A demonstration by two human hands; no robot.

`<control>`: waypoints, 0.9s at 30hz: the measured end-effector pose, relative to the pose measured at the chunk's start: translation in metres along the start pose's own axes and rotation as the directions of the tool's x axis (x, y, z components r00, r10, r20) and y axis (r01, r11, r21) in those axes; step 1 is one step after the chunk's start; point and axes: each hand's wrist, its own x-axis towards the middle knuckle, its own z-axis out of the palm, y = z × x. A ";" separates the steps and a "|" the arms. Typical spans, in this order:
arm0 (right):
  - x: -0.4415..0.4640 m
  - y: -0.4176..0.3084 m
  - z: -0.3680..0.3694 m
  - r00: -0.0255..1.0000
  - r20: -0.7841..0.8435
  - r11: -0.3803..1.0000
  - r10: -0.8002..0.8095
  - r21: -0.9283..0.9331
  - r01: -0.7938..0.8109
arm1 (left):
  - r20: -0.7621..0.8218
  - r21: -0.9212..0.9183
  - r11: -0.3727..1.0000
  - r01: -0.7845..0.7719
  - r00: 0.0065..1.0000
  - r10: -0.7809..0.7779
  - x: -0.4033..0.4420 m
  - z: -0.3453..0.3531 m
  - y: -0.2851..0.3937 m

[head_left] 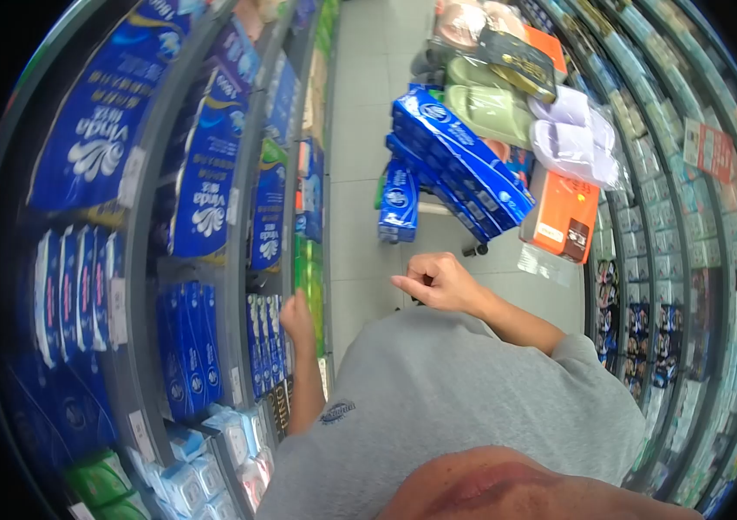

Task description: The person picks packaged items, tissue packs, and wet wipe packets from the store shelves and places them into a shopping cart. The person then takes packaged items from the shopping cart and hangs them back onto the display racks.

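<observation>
My left hand is at the left shelving, close to a row of slim blue packs and a bright green pack. Its fingers are small and partly turned away, so I cannot make out whether they grip anything. My right hand is held in front of my chest, fingers curled in a loose fist with nothing visible in it. Beyond it, a pile of goods stands in the aisle: long blue tissue packs, a smaller blue pack, green slippers, lilac slippers and an orange box.
Large blue Vinda packs fill the left shelves, with light blue packs lower down. Shelves of small packaged goods line the right side. Pale floor tiles run between them. A caster shows beneath the pile.
</observation>
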 end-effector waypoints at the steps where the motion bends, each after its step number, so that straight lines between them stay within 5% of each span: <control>1: 0.003 -0.002 0.010 1.000 0.022 1.000 0.018 -0.007 -0.018 | -0.023 -0.007 1.000 0.001 1.000 -0.001 -0.010 -0.015 -0.014; 7: 0.012 -0.019 0.081 0.984 0.176 1.000 -0.025 0.008 0.024 | -0.081 -0.131 0.984 0.121 0.988 -0.133 -0.045 -0.049 -0.068; 17: -0.024 -0.071 0.127 0.956 0.266 0.992 -0.122 0.067 0.108 | 0.215 -0.189 0.976 0.108 0.974 -0.066 -0.063 -0.033 -0.073; 19: -0.039 -0.057 0.120 0.965 0.248 0.996 -0.079 0.048 0.069 | 0.181 -0.076 0.997 -0.026 0.983 0.040 -0.077 -0.033 -0.066; 21: -0.056 -0.011 0.122 0.968 0.245 0.999 0.053 -0.013 -0.051 | 0.272 0.038 0.972 0.230 0.934 -0.232 -0.098 -0.030 -0.075; 22: -0.065 0.019 0.121 0.965 0.236 0.993 0.114 -0.032 -0.110 | 0.257 0.057 0.980 0.189 0.946 -0.197 -0.109 -0.026 -0.106; 25: -0.116 0.134 0.115 0.930 0.135 0.938 0.343 -0.105 -0.331 | 0.160 0.212 0.892 0.400 0.886 -0.435 -0.160 -0.025 -0.199; 26: -0.143 0.172 0.105 0.904 0.099 0.904 0.416 -0.150 -0.400 | 0.132 0.229 0.852 0.471 0.852 -0.507 -0.181 -0.032 -0.237; 27: -0.178 0.213 0.092 0.852 0.067 0.838 0.519 -0.237 -0.492 | 0.122 0.355 0.698 0.622 0.709 -0.694 -0.198 -0.045 -0.263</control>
